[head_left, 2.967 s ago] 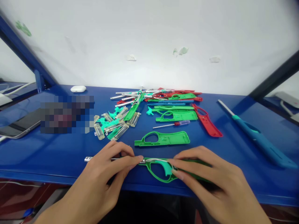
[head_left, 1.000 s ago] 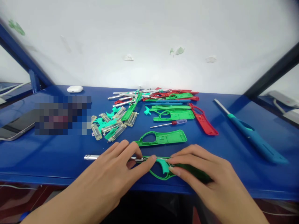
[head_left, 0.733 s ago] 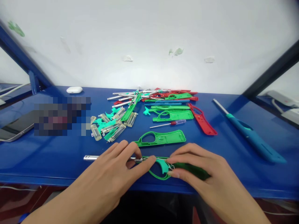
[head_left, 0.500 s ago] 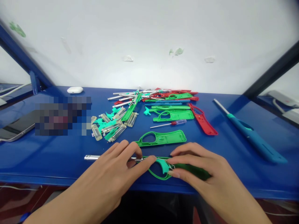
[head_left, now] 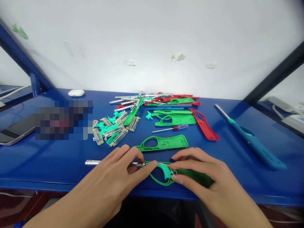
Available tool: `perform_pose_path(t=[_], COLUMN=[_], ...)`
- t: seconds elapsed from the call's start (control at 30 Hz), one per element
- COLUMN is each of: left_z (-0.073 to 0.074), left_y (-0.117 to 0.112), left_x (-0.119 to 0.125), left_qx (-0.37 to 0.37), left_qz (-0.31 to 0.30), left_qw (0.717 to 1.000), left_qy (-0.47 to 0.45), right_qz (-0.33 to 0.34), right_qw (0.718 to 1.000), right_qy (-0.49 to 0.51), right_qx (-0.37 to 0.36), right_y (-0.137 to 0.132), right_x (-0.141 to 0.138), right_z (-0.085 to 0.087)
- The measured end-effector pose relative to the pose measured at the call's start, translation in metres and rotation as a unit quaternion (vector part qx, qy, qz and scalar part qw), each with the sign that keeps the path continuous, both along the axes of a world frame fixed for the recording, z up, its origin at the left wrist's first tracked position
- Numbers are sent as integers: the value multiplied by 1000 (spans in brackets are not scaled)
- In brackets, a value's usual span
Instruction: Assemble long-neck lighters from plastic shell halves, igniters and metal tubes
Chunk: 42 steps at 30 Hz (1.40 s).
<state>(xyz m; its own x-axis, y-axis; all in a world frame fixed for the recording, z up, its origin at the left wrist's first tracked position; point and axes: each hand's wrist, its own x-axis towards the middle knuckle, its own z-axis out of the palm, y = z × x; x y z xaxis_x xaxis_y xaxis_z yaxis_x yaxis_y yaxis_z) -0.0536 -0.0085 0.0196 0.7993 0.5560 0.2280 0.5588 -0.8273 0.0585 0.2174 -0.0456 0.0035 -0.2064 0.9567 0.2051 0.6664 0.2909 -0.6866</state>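
Grasps the metal tube (head_left: 92, 162) with the left hand (head_left: 118, 177), with fingers curled over it and the thumb stretched along to the front end of the green half-shell (head_left: 197, 176). Leaves the tube's tip jutting out past the knuckles on the left. Holds the half-shell with the right hand (head_left: 210, 177), with thumb and forefinger tips close together just behind the teal trigger (head_left: 165, 172), by the bent wires (head_left: 175, 172). Cannot tell of any pinch on the wires themselves. Has the half-shell lying lengthwise near the front edge of the blue table (head_left: 59, 171), reaching from the left thumb to beneath the right palm, with the open loop showing between the hands. Shows a second green half-shell (head_left: 172, 142) just beyond the hands, with a screwdriver (head_left: 176, 127) farther back, a red half-shell (head_left: 206, 128) to the right of that, and clear cartridges (head_left: 120, 136) beyond the left hand.
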Motion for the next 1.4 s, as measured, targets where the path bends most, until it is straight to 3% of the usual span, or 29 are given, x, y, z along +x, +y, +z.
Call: perform_pose_path(t=[0.23, 0.4, 0.6, 0.77, 0.9, 1.0, 1.07, 1.2, 1.4], left_z=[-9, -13, 4, 17, 15, 12, 11, 12, 26], left_y=[-4, -8, -7, 24, 49, 55, 54, 52, 61], left_x=[-6, -9, -9, -31, -44, -42, -40, -42, -71], left_qx=[-62, -86, -40, 21, 65, 76, 69, 40, -10], left_qz=[22, 45, 43, 116, 179, 201, 201, 192, 197], left_qw=[998, 995, 998, 991, 981, 975, 976, 980, 980], left_qy=[2, 8, -27, -58, 26, 51, 46, 23, -21], right_qz=[36, 17, -14, -11, 51, 99, 95, 57, 38], right_qw=[999, 1000, 995, 986, 975, 953, 943, 940, 949], right_qy=[19, -6, -27, -73, -164, -264, -307, -327, -312], right_qx=[-31, -10, 95, 151, 140, 108, 80, 75, 40], right_y=[1, -2, -5, 0, 24, 62, 89, 128, 137], right_x=[1, 4, 10, 8, -11, -40, -62, -95, -97], right_z=[-1, -10, -19, -6, 22, 44, 52, 48, 35])
